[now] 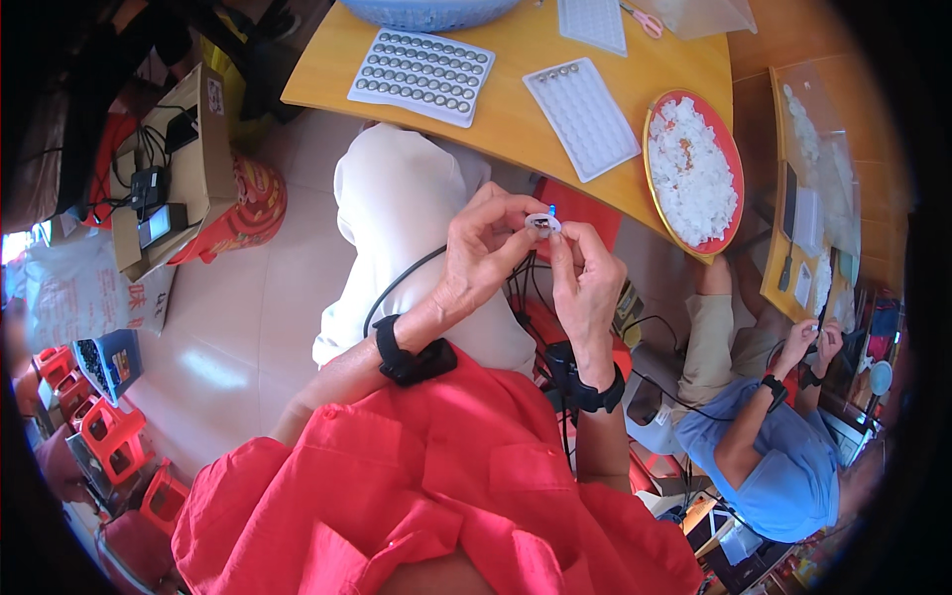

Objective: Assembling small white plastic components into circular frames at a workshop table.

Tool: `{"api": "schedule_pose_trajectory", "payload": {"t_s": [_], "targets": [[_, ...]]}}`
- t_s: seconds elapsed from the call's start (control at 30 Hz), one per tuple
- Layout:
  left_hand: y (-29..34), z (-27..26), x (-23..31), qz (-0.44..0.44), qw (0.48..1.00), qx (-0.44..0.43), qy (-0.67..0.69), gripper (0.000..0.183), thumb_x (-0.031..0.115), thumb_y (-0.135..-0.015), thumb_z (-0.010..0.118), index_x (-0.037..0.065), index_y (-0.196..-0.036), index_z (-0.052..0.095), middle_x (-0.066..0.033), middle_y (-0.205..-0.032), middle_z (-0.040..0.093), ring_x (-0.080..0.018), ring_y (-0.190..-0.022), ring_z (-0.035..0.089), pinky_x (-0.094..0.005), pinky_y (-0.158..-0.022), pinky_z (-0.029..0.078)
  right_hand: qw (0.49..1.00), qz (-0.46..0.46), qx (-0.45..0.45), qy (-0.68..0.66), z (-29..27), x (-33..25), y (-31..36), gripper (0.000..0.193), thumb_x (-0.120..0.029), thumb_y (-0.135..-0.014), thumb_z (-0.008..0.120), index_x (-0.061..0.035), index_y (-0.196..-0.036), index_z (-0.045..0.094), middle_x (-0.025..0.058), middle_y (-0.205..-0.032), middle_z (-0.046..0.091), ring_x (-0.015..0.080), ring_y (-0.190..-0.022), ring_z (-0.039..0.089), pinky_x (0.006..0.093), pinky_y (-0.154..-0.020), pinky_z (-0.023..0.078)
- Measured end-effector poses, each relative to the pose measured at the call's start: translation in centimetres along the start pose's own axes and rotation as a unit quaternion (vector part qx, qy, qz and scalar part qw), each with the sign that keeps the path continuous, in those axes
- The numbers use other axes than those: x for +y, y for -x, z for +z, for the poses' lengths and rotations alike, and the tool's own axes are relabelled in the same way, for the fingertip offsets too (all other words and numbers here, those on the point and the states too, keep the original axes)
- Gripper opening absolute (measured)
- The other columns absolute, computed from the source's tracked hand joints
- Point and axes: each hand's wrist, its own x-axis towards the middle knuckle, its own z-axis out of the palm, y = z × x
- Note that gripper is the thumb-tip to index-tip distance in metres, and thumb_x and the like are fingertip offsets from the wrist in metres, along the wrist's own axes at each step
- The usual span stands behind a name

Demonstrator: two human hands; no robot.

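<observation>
My left hand [484, 260] and my right hand [587, 280] meet above my lap, both pinching one small white round part [542, 224] with a metal centre. A tiny blue bit sticks up just beside it. Each wrist wears a black band with a cable. On the yellow table [516, 114] beyond my knees lie a white tray filled with several metal parts [421, 74] and a second white tray [582, 117] holding only a few at its far end. A red plate [694, 171] heaped with white pieces sits at the table's right edge.
A blue basket [426, 12] and pink scissors [645, 20] lie at the table's far side. Another person in a blue shirt [769, 451] works at the right. A cardboard box with cables [164, 169] and red plastic stools [109, 436] stand on the floor at left.
</observation>
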Motion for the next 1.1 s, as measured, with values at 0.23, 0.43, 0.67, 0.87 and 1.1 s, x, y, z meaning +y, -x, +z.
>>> {"api": "schedule_pose_trajectory", "payload": {"t_s": [0.23,0.43,0.67,0.87,1.1], "targets": [[0.0,0.2,0.2,-0.008,1.000,0.019,0.018,0.016,-0.009,-0.076,0.054,-0.003,-0.090,0.059,-0.0064,-0.093,0.047,-0.0095,-0.078,0.052,-0.0212,-0.064,0.050,0.998,-0.053,0.021,0.038,1.3,0.7,0.8,0.007,-0.003,-0.076,0.061,-0.0033,-0.080,0.055,0.0095,-0.057,0.054,0.0202,-0.044,0.053,0.0302,-0.041,0.039],[0.0,0.0,0.1,-0.006,1.000,0.027,0.005,0.019,-0.010,-0.073,0.051,-0.002,-0.089,0.058,-0.0065,-0.092,0.046,-0.0092,-0.075,0.050,-0.0200,-0.061,0.046,0.989,-0.119,0.040,0.080,1.8,0.7,0.7,0.008,-0.004,-0.075,0.062,-0.0046,-0.078,0.054,0.0099,-0.057,0.054,0.0255,-0.045,0.053,0.0334,-0.041,0.039],[0.0,0.1,0.0,-0.015,0.999,0.050,0.002,0.018,-0.012,-0.071,0.048,-0.002,-0.083,0.057,-0.0052,-0.090,0.046,-0.0092,-0.076,0.051,-0.0198,-0.061,0.044,0.984,-0.145,0.040,0.097,2.0,-0.1,0.5,0.005,-0.003,-0.075,0.061,-0.0040,-0.078,0.056,0.0103,-0.062,0.056,0.0260,-0.050,0.056,0.0345,-0.043,0.041],[0.0,0.0,-0.8,0.006,0.996,0.071,-0.054,0.011,-0.008,-0.068,0.052,0.000,-0.074,0.055,-0.0040,-0.084,0.043,-0.0084,-0.068,0.047,-0.0187,-0.055,0.042,0.981,-0.141,0.018,0.129,2.1,0.3,0.9,0.009,-0.004,-0.075,0.060,-0.0041,-0.073,0.052,0.0105,-0.060,0.054,0.0273,-0.050,0.056,0.0361,-0.043,0.041],[-0.2,-0.3,-0.9,-0.001,0.994,0.038,-0.103,0.014,-0.010,-0.071,0.051,-0.001,-0.079,0.057,-0.0039,-0.084,0.045,-0.0092,-0.069,0.049,-0.0202,-0.058,0.043,0.992,-0.098,0.023,0.081,1.9,0.5,0.9,0.008,-0.004,-0.077,0.059,-0.0042,-0.074,0.051,0.0126,-0.060,0.054,0.0290,-0.051,0.055,0.0356,-0.043,0.041]]}}
